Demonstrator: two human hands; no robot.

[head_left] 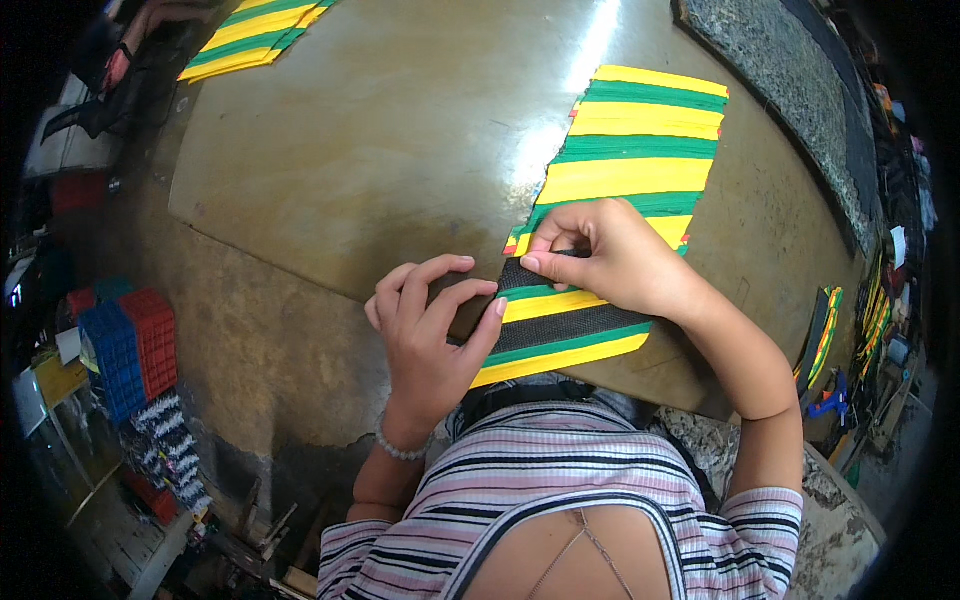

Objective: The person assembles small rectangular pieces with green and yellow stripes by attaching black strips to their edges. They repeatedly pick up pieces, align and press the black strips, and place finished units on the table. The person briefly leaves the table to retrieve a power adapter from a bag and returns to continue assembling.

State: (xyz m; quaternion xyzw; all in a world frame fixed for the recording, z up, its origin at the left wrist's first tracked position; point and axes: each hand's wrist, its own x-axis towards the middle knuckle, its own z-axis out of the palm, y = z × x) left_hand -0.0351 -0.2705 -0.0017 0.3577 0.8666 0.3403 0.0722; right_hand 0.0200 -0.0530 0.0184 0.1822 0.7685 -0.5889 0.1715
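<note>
Two hands work one striped strip — yellow and green bands with black mesh at its near end — lying along the worn metal table in front of the person. The right hand pinches the strip's left edge between thumb and fingertips; the left hand (a bead bracelet on its wrist) presses curled fingers against the black section beside it. Another striped stack lies far across the table.
</note>
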